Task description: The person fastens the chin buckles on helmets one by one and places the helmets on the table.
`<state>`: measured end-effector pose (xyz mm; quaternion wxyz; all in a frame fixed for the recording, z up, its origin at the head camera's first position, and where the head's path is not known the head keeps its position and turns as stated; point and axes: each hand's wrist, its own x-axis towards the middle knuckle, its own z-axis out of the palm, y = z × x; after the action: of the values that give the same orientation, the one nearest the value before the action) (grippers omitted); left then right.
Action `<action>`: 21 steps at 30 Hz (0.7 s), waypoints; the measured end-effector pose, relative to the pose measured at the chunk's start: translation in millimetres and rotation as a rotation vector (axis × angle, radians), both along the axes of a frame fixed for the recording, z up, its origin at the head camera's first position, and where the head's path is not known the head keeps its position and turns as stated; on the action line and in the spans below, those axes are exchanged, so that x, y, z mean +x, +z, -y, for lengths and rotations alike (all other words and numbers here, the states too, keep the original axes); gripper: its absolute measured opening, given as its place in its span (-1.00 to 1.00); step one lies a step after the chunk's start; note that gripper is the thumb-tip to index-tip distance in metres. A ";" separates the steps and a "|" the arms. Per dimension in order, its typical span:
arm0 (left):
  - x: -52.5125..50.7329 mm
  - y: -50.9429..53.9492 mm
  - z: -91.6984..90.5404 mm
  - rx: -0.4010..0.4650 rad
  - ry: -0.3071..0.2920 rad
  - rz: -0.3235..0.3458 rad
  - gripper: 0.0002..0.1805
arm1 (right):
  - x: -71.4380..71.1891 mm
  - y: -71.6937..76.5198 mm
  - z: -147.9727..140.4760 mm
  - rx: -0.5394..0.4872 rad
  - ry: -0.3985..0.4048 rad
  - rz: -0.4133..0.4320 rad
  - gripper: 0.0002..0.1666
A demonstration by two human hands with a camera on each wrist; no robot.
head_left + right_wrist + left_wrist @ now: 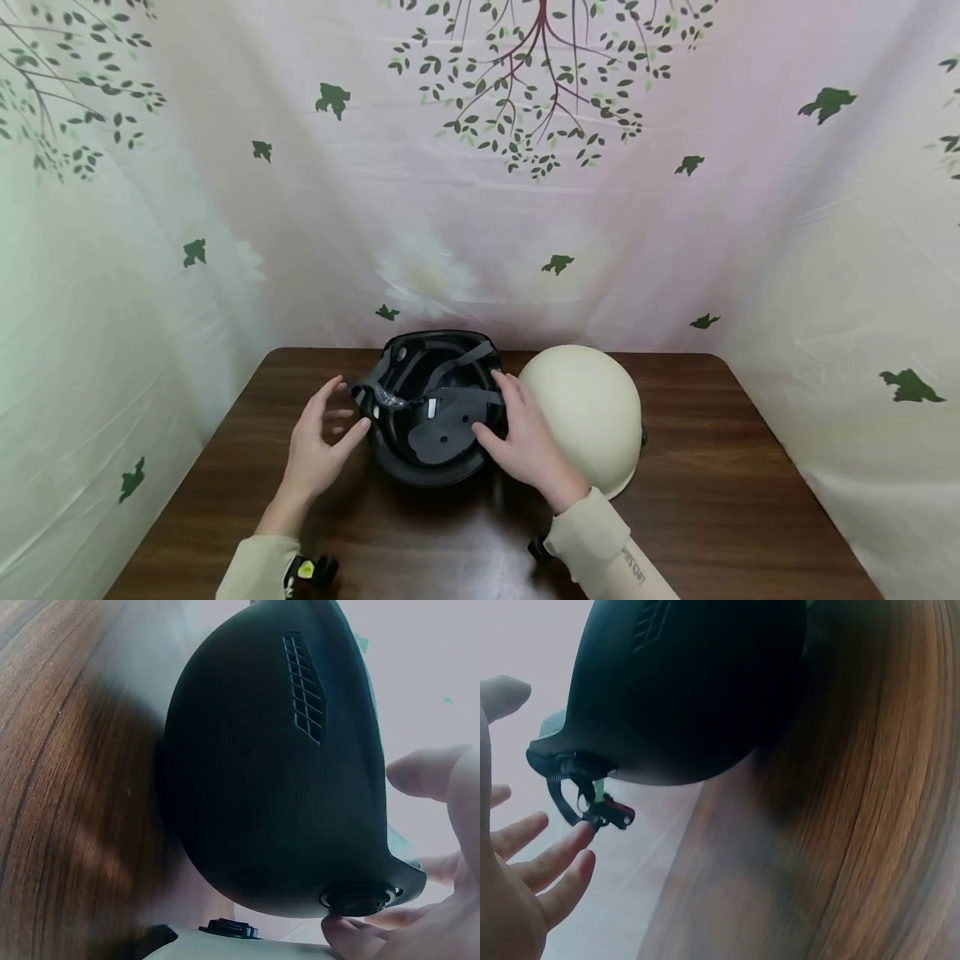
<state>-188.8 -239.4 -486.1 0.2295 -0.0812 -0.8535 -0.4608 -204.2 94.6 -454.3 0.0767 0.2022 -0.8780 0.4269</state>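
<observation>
Pale leaf-printed drapes (465, 217), apparently cloth, hang behind a brown wood-grained table (712, 467).

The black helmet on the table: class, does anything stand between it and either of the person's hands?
Nothing visible does. The left hand is right beside the black helmet, and the right hand is at its opposite edge. The cream helmet sits further right, not in between.

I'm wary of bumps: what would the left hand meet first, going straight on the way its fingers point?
The left hand would probably meet the strap on the black helmet; they look very close, but depth and contact are unclear.
</observation>
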 end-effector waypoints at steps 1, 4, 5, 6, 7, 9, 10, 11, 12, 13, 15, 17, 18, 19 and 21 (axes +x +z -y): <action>0.9 -0.4 -1.1 0.000 -0.002 0.011 -0.20 | 0.8 0.3 0.3 0.010 -0.001 0.014 -0.05; 2.5 -0.7 -3.7 0.017 -0.005 0.026 -0.25 | 2.2 0.9 2.4 0.036 0.004 0.032 -0.06; 2.5 -0.3 -4.5 0.022 -0.005 0.025 -0.26 | 2.1 1.3 3.2 0.037 0.007 0.029 -0.06; 2.2 0.3 -5.2 0.025 -0.004 0.024 -0.26 | 2.3 2.4 4.0 0.037 0.008 0.025 -0.07; 1.8 1.0 -6.0 0.029 -0.005 0.022 -0.26 | 2.4 3.4 4.6 0.034 0.010 0.023 -0.07; 0.6 2.6 -7.0 0.032 -0.006 0.017 -0.26 | 2.5 5.7 5.0 0.031 0.012 0.022 -0.07; 0.2 3.3 -7.6 0.033 -0.006 0.018 -0.25 | 2.4 6.8 4.9 0.031 0.014 0.023 -0.06; -0.4 3.8 -8.0 0.033 -0.006 0.019 -0.25 | 2.4 7.9 4.6 0.026 0.013 0.025 -0.06; -0.9 4.3 -8.5 0.034 -0.007 0.020 -0.25 | 2.3 8.6 4.2 0.026 0.011 0.029 -0.06; -1.3 4.6 -9.0 0.035 -0.008 0.024 -0.25 | 2.1 9.1 3.6 0.026 0.009 0.031 -0.06; -2.2 4.7 -10.0 0.036 -0.008 0.032 -0.25 | 2.3 10.5 2.6 0.023 0.002 0.038 -0.06; -2.1 4.6 -10.6 0.030 -0.003 0.043 -0.25 | 3.2 11.6 1.8 0.021 -0.004 0.044 -0.06; -1.8 4.6 -10.8 0.025 0.000 0.047 -0.25 | 3.8 12.1 1.4 0.025 -0.006 0.049 -0.06; -1.6 4.6 -11.1 0.021 0.003 0.051 -0.25 | 4.5 12.9 1.3 0.023 -0.005 0.053 -0.06; -1.2 5.3 -11.4 0.018 0.008 0.053 -0.24 | 5.1 13.8 1.3 0.025 -0.007 0.056 -0.06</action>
<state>-190.0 -228.0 -480.8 0.2095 -0.0634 -0.8555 -0.4693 -199.0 93.3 -440.5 0.0509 0.1881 -0.8858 0.4211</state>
